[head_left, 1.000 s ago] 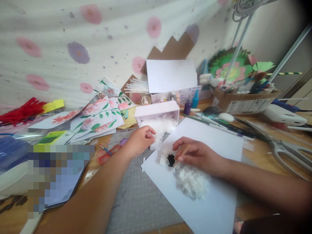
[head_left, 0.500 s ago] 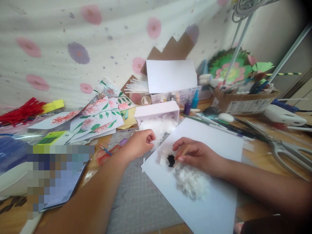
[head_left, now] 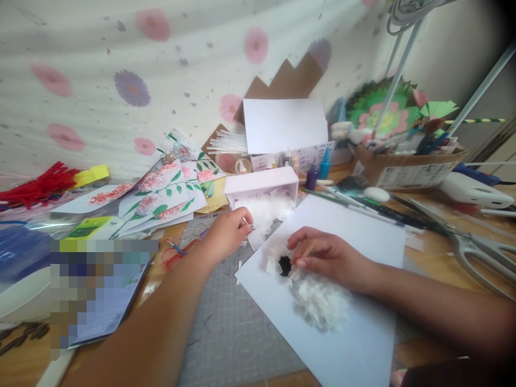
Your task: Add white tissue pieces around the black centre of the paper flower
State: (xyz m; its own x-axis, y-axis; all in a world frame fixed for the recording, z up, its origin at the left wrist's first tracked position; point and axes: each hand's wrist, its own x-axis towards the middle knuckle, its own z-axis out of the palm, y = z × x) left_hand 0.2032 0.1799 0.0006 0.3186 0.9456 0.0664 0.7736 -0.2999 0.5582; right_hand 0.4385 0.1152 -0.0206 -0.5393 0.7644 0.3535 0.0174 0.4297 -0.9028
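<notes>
A white sheet of paper [head_left: 355, 333] lies on the grey cutting mat [head_left: 229, 333]. On it sits a patch of crumpled white tissue bits [head_left: 320, 302] beside a small black spot [head_left: 284, 264]. My right hand [head_left: 330, 257] rests on the sheet, fingers curled and pressed down at the black spot. My left hand [head_left: 228, 232] is closed in a pinch on a small white paper piece [head_left: 255, 239], just in front of an open white box [head_left: 262, 185] heaped with white tissue bits.
Flower-painted cards [head_left: 161, 188] and red pipe cleaners [head_left: 38, 185] lie at the left. Small glue bottles [head_left: 318, 166], a cardboard box of paper flowers [head_left: 403, 156], pens, a glue gun [head_left: 475, 193] and large scissors [head_left: 479, 250] crowd the right. Small scissors [head_left: 177, 252] lie by my left wrist.
My left hand has pulled a small white paper piece back from the box and shifted slightly. My right hand stays on the sheet at the black spot.
</notes>
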